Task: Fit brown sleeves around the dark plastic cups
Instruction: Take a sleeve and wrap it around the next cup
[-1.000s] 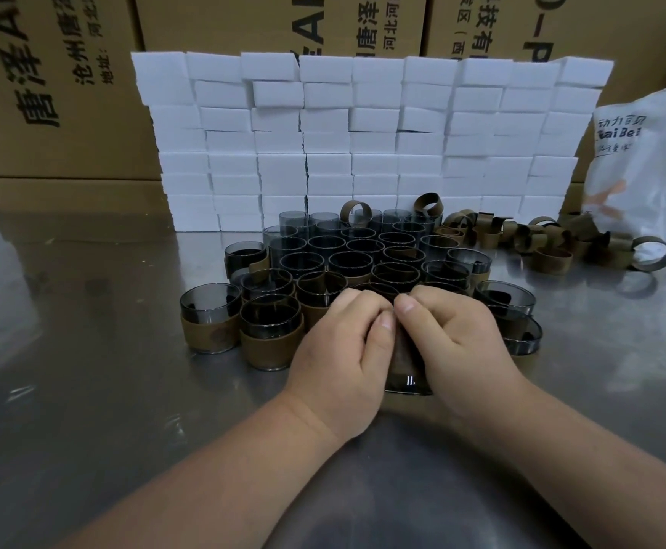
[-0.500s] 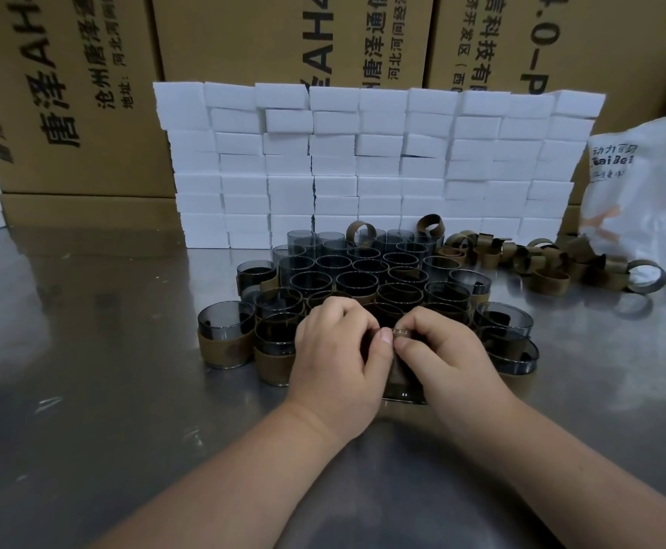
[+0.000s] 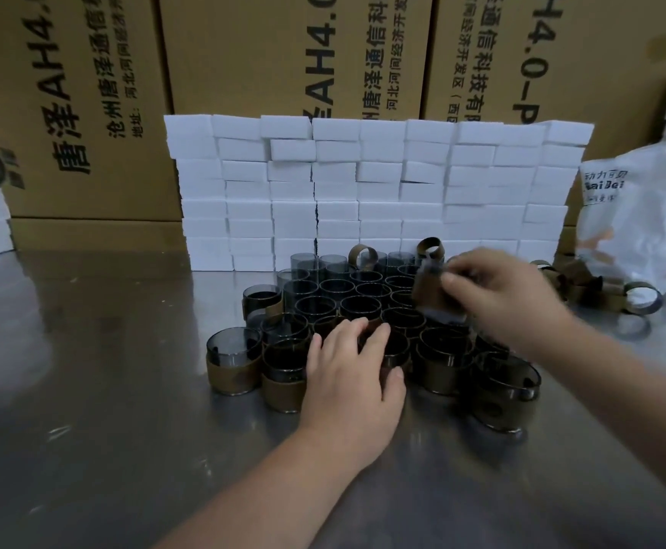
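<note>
Right hand pinches sleeved cup, blurred, above cup cluster mid-worktop. Left hand spread, resting on front cups. Loose sleeves toward right edge. Cartons read "AH4.0"; bag "aiBei".

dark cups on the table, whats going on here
A person is fitting brown sleeves onto dark plastic cups clustered on a steel table. The right hand holds a sleeved cup, blurred, above the cluster. The left hand lies over the front cups; whether it grips one is unclear. The loose sleeves lie to the right, by a white bag.
</note>
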